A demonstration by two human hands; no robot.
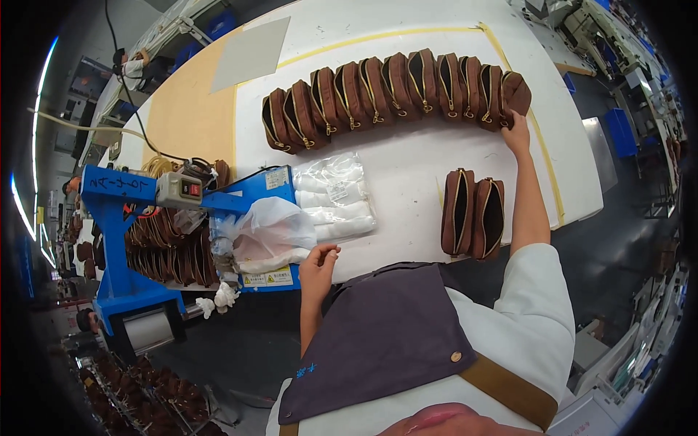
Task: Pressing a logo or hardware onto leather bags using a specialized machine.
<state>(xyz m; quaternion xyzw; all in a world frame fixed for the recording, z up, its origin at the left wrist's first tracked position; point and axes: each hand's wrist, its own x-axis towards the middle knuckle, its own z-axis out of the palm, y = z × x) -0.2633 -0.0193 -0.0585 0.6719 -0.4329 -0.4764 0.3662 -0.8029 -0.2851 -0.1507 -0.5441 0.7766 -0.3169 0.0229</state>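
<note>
Your right hand (518,133) pinches the end pouch (515,94) of the row (392,91); your left hand (318,263), its grip loosely spread, rests beside the plastic bag (273,229); a careless tug could topple neighbouring pouches

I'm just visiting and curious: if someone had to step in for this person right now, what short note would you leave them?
Right hand: stretched out, touching the last pouch at the right end of the row of brown zip pouches standing side by side across the white table.
Left hand: open, holding nothing, at the near table edge beside the clear bags of white filling.
Done: a long row is lined up, zips open.
Left: two pouches stand apart near the front edge; more pouches sit stacked in the blue machine.
</note>
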